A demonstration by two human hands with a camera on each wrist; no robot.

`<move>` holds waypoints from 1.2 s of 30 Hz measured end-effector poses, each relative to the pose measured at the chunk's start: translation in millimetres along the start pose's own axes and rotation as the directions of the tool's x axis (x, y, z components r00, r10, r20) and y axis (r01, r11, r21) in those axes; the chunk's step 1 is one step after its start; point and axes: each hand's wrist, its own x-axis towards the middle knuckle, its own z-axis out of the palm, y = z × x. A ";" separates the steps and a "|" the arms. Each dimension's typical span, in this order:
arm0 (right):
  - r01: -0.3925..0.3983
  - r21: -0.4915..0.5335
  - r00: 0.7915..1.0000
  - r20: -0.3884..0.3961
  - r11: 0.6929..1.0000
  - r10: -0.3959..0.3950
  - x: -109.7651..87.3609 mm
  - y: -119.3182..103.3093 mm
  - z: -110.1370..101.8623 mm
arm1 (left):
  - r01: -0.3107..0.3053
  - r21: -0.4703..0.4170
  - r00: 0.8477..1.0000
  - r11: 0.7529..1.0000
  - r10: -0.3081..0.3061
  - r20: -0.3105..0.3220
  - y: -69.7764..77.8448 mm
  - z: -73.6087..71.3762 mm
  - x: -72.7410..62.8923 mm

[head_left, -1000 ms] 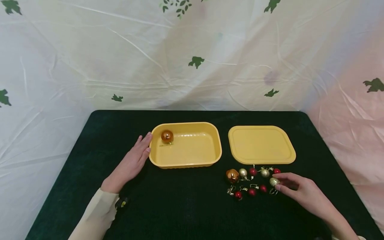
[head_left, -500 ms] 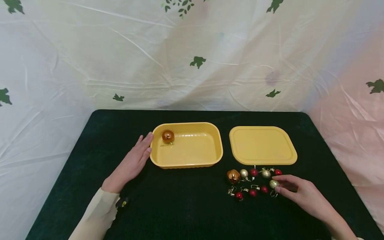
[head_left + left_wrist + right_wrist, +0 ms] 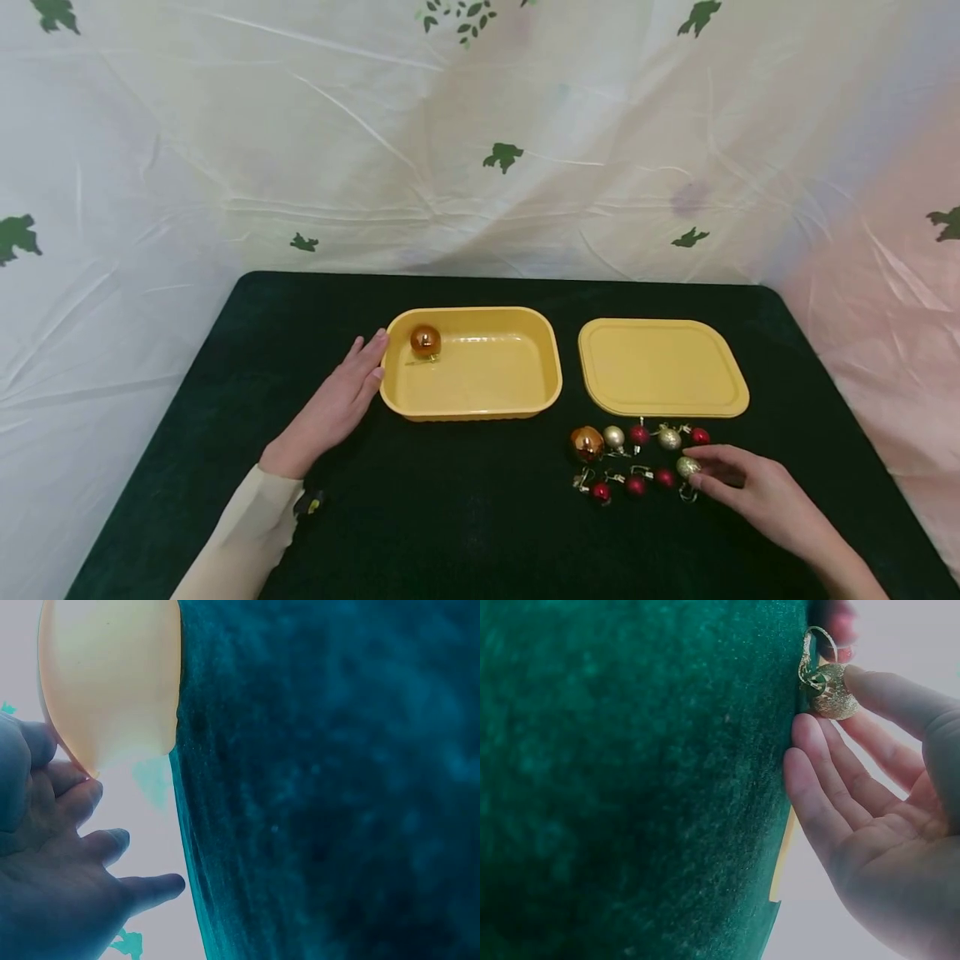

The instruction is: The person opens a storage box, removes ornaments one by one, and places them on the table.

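Observation:
My right hand (image 3: 765, 492) pinches a glittery gold Christmas bauble (image 3: 687, 467) between thumb and fingers, low over the dark green cloth. In the right wrist view, the thumb lies against the bauble (image 3: 834, 694) and its gold hanging loop points up. My left hand (image 3: 333, 408) rests with straight fingers against the left side of a yellow box (image 3: 472, 415). The left wrist view shows the fingers touching the box wall (image 3: 112, 675). An amber bauble (image 3: 425, 341) lies inside the box, at its back left.
Beside the right hand lie several small red baubles (image 3: 635, 485), gold baubles (image 3: 669, 438) and a larger amber bauble (image 3: 587, 444). Behind them a yellow lid (image 3: 663, 367) lies flat, to the right of the box. A patterned white sheet (image 3: 480, 167) hangs behind the table.
The head view has shifted slightly. My right hand and the pinched gold bauble have moved a little toward the front of the table. The left hand has stayed against the box.

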 end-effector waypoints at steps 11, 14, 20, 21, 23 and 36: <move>0.006 -0.017 1.000 -0.011 1.000 -0.006 -0.7 2.0 4.8 | -0.006 -0.004 1.000 1.000 0.006 0.000 1.4 -0.9 -0.6; 0.012 -0.020 1.000 -0.018 1.000 -0.013 -0.5 1.9 5.2 | -0.006 -0.003 1.000 1.000 0.006 -0.001 1.2 -0.6 -0.9; 0.021 -0.036 0.999 -0.025 0.999 -0.021 0.0 2.1 4.1 | -0.011 -0.001 1.000 1.000 0.011 -0.005 0.3 0.2 -0.5; 0.021 -0.039 0.999 -0.026 0.999 -0.022 -0.1 2.1 3.7 | -0.009 -0.001 1.000 1.000 0.009 -0.005 0.2 0.4 -0.4; 0.021 -0.039 0.999 -0.033 0.999 -0.023 -1.0 1.7 2.5 | -0.004 -0.002 1.000 1.000 0.004 -0.003 0.7 0.5 0.1; -0.026 -0.104 0.990 -0.140 0.994 0.011 -11.6 -18.8 -20.0 | 0.011 0.001 1.000 1.000 -0.011 0.001 0.9 0.4 -0.1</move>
